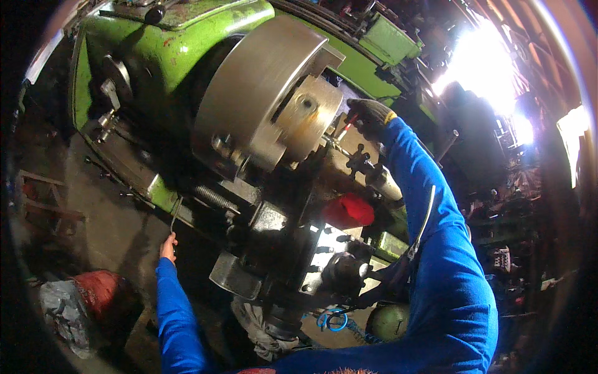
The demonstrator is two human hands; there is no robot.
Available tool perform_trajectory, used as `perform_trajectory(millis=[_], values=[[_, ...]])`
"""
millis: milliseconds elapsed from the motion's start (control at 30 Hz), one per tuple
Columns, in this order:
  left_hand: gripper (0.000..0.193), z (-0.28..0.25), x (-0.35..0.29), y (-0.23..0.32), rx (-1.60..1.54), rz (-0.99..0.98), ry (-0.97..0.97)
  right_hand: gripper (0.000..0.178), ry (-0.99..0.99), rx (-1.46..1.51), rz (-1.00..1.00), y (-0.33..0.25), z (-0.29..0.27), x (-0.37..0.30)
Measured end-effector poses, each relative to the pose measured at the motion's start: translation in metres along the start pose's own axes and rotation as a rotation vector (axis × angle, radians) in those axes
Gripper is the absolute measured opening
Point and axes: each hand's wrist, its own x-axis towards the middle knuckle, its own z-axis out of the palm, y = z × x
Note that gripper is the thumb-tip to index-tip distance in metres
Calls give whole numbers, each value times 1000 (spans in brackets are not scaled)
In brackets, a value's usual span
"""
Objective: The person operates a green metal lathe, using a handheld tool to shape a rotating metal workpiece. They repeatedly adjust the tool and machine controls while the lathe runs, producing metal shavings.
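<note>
My left hand [168,248], bare, is closed round the lower end of a thin metal lever [177,215] at the front of a green lathe [143,47]. My right hand [370,118], in a dark glove with a yellow cuff, is closed on a thin red stick-like tool [347,128]; its kind is unclear. That hand is just right of a round metal workpiece [306,115], which sits in the jaws of the big lathe chuck [252,81]. A drill bit [336,146] points at the workpiece's face, with a dark cross-shaped part [359,159] behind it.
A tool post [342,271] stands nearer me on the carriage, with a red cloth [350,210] beyond it. A bent metal tube [427,218] rises by my right arm. Red and grey cloths [93,293] lie at lower left, and a blue coiled hose [333,320] hangs below.
</note>
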Motion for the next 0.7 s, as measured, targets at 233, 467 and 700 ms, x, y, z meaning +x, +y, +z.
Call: perform_trajectory(millis=[233,467,700], values=[[72,7,-76,92,-247,178,-136,18,248,722,433,-65,-17,-38],[81,18,-99,127,-354,102,-200,24,410,643,621,-157,-2,-52],[117,10,-105,133,-722,-72,-408,22,406,-28,273,-201,5,-67]])
